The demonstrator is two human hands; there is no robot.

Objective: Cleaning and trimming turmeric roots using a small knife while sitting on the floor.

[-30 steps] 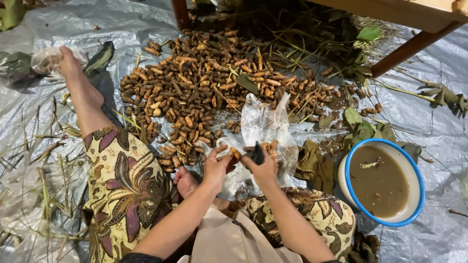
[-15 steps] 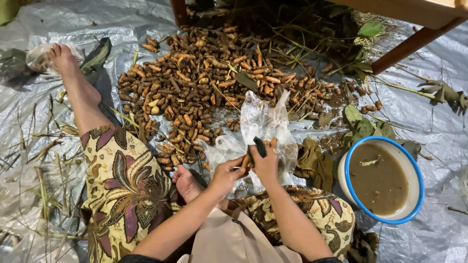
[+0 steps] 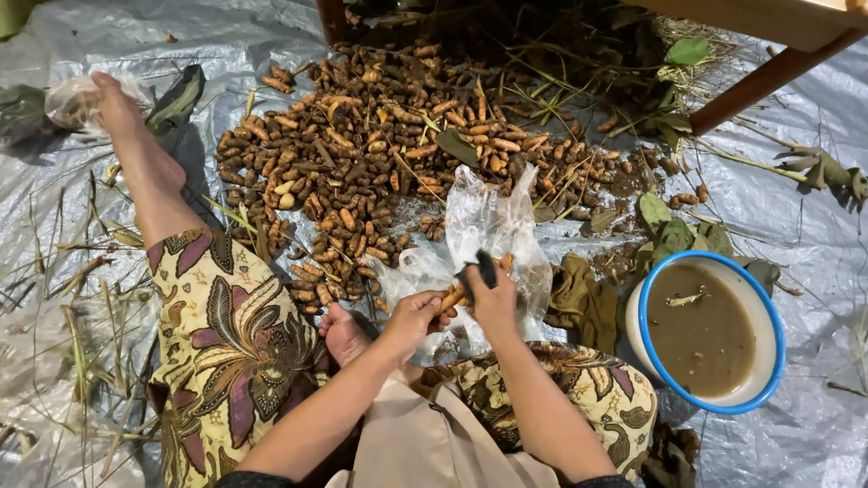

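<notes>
My left hand (image 3: pixel 414 314) grips a small orange-brown root piece (image 3: pixel 453 296) over my lap. My right hand (image 3: pixel 495 303) holds a dark-handled small knife (image 3: pixel 479 268) against that root. Right behind both hands lies a crumpled clear plastic bag (image 3: pixel 488 226). A big heap of brown root pieces (image 3: pixel 380 154) is spread on the silver tarp (image 3: pixel 108 54) beyond the bag. I sit with patterned trousers, my left leg stretched out to the upper left.
A white bowl with a blue rim (image 3: pixel 764 316), full of muddy brown water, stands at the right. A dark cloth (image 3: pixel 583 298) lies between it and my hands. Green leaves and stalks litter the tarp. A wooden table leg (image 3: pixel 768 77) slants at upper right.
Both hands have drawn slightly nearer to my lap and lower in view, keeping the root and knife together. The camera has shifted a little.
</notes>
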